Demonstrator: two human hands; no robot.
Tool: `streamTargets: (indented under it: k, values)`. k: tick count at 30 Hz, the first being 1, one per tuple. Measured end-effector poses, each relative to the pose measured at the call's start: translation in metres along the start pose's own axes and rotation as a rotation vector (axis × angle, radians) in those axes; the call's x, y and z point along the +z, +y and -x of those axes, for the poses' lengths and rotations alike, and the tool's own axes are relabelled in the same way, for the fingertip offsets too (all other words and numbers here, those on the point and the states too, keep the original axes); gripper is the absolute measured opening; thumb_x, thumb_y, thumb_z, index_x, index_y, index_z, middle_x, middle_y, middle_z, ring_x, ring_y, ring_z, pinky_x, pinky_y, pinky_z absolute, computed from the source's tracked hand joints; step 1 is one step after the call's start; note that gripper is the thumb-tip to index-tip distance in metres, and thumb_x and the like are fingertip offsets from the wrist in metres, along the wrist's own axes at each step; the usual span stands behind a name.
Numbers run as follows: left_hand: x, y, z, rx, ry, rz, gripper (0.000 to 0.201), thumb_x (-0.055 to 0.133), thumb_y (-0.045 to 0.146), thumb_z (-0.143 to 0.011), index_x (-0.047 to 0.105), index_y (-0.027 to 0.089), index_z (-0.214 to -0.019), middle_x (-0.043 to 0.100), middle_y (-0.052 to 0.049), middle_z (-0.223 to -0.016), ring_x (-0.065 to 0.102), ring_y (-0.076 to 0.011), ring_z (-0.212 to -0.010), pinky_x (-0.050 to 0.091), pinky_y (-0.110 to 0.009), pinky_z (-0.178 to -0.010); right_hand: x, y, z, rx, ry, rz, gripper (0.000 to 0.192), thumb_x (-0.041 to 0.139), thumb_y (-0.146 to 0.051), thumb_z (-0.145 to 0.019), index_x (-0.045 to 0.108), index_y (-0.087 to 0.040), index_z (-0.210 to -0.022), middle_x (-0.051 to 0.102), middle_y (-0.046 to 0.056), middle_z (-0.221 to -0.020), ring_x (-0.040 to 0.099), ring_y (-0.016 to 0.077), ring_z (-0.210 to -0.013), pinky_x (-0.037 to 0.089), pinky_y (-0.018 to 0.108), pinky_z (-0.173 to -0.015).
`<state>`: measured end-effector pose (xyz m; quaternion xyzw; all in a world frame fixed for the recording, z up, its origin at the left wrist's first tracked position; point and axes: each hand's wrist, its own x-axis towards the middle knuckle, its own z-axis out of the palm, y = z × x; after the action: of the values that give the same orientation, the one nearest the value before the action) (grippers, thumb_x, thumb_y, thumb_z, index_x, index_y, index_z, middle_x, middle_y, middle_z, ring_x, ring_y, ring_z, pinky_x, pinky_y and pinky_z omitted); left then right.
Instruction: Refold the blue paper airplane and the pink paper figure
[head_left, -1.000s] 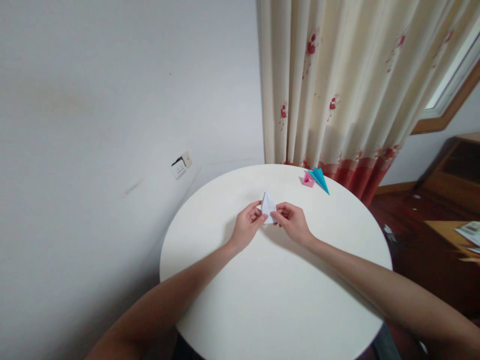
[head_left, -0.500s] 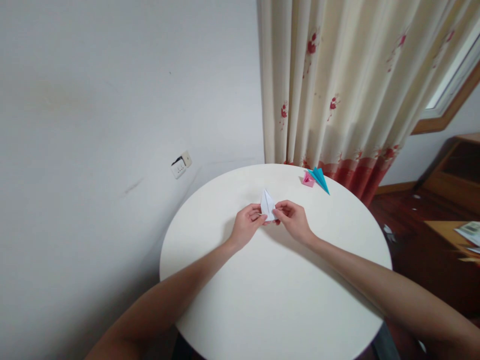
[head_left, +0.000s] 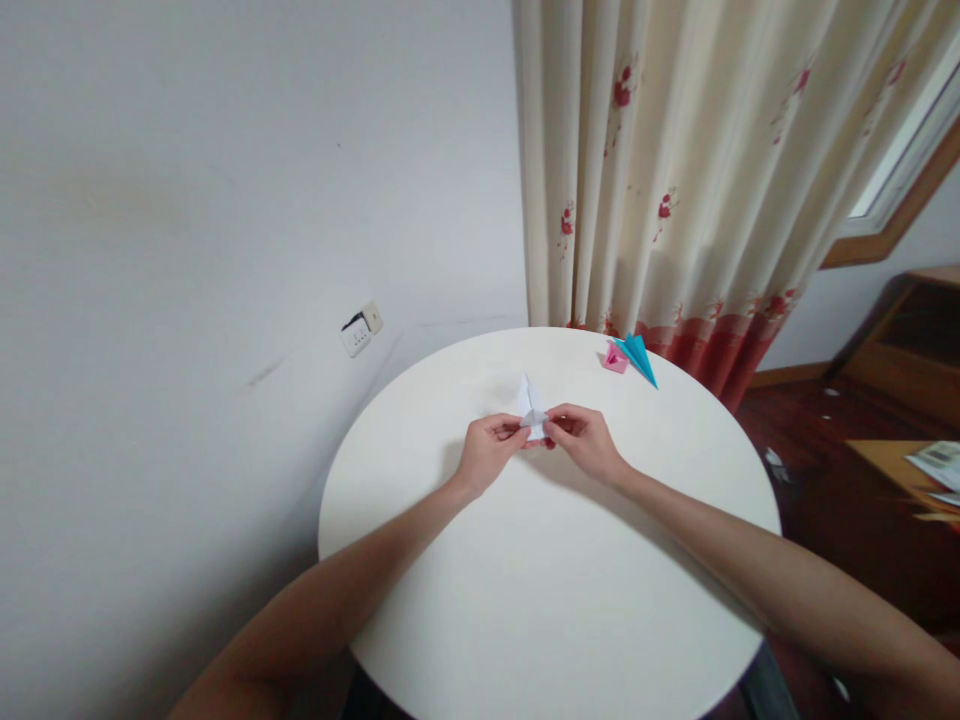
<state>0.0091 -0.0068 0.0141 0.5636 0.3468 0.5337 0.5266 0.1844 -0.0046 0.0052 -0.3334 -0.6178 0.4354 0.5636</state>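
**A:** Paper first: the white folded piece (head_left: 532, 412) sits above the middle of the round worktop (head_left: 555, 600), pinched between your two hands, its point sticking up towards the wall.

**B:** And going from the left?

**A:** Your left hand (head_left: 486, 452) has its grip closed on the piece's left lower edge, thumb and fingertips pressed together. Just beside it, your right hand (head_left: 587, 443) is closed the same way on the right lower edge. The two grips almost touch.

**B:** How far along would you say I am?

**A:** Judging by the shape, well in: the sheet is already folded down to a small pointed form with a flap across its base. It looks unfinished, though, since you are holding it at a crease rather than setting it down.

**B:** Anything further right?

**A:** Near the far rim lie a pink folded piece (head_left: 614, 359) and a blue folded dart (head_left: 637, 357), touching each other and well apart from your hands. Both look complete.
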Motion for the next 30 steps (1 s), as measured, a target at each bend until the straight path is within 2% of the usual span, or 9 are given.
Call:
streamTargets:
  k: [3,6,12,19,25,27,30]
  values:
    - [0.001,0.003,0.001,0.016,-0.015,0.015,0.038,0.087,0.041,-0.066,0.077,0.012,-0.088,0.076,-0.008,-0.086,0.073,-0.0234,-0.074,0.061,-0.045,-0.085,-0.002,-0.002,-0.001,0.001,-0.023,-0.031,0.026,0.074,-0.043,-0.078,0.072,-0.018,-0.084,0.067,0.002,-0.065,0.061,0.0153,-0.057,0.05,0.028,-0.056]
    - [0.0,0.006,0.002,0.016,-0.024,0.043,0.035,0.087,0.039,-0.066,0.077,0.013,-0.086,0.076,-0.009,-0.084,0.073,-0.0235,-0.074,0.06,-0.044,-0.084,-0.004,-0.006,-0.001,-0.024,-0.073,-0.076,0.021,0.073,-0.039,-0.079,0.075,-0.019,-0.085,0.068,0.002,-0.069,0.061,0.0154,-0.06,0.05,0.029,-0.06]
    - [-0.005,0.002,0.0,0.038,0.012,-0.032,0.022,0.085,0.034,-0.066,0.077,0.015,-0.075,0.075,-0.007,-0.079,0.07,-0.0205,-0.074,0.056,-0.034,-0.078,-0.008,-0.009,-0.002,-0.091,-0.114,-0.073,0.013,0.074,-0.035,-0.077,0.078,-0.023,-0.08,0.068,0.003,-0.079,0.062,0.0151,-0.063,0.05,0.03,-0.059]
    - [-0.007,0.001,0.003,0.058,-0.062,-0.007,0.025,0.073,0.04,-0.079,0.076,0.015,-0.081,0.073,-0.006,-0.081,0.067,-0.0187,-0.073,0.053,-0.031,-0.074,-0.011,-0.01,-0.002,-0.138,-0.142,-0.028,0.009,0.071,-0.028,-0.079,0.079,-0.024,-0.082,0.068,0.004,-0.082,0.062,0.016,-0.068,0.051,0.03,-0.061]
    - [-0.001,0.006,0.003,0.106,0.026,-0.141,0.023,0.084,0.035,-0.068,0.074,0.015,-0.075,0.071,-0.005,-0.077,0.063,-0.0154,-0.07,0.051,-0.026,-0.069,-0.013,-0.007,-0.001,-0.169,-0.17,0.012,0.016,0.065,-0.034,-0.087,0.077,-0.022,-0.087,0.068,0.004,-0.085,0.062,0.0163,-0.072,0.051,0.03,-0.066]
    - [0.0,0.007,0.003,0.125,0.04,-0.149,0.024,0.084,0.035,-0.068,0.075,0.014,-0.076,0.071,-0.005,-0.078,0.063,-0.0148,-0.07,0.05,-0.025,-0.068,-0.01,-0.004,-0.001,-0.136,-0.14,-0.026,0.017,0.068,-0.036,-0.086,0.073,-0.022,-0.094,0.067,0.004,-0.084,0.063,0.0163,-0.073,0.051,0.031,-0.068]
    - [0.0,0.006,0.003,0.145,0.051,-0.152,0.024,0.084,0.034,-0.068,0.075,0.014,-0.079,0.07,-0.005,-0.077,0.061,-0.0129,-0.067,0.049,-0.024,-0.064,-0.004,0.0,0.0,-0.083,-0.079,-0.106,0.028,0.078,-0.036,-0.078,0.064,-0.023,-0.098,0.064,0.0,-0.08,0.061,0.0147,-0.069,0.051,0.028,-0.064]
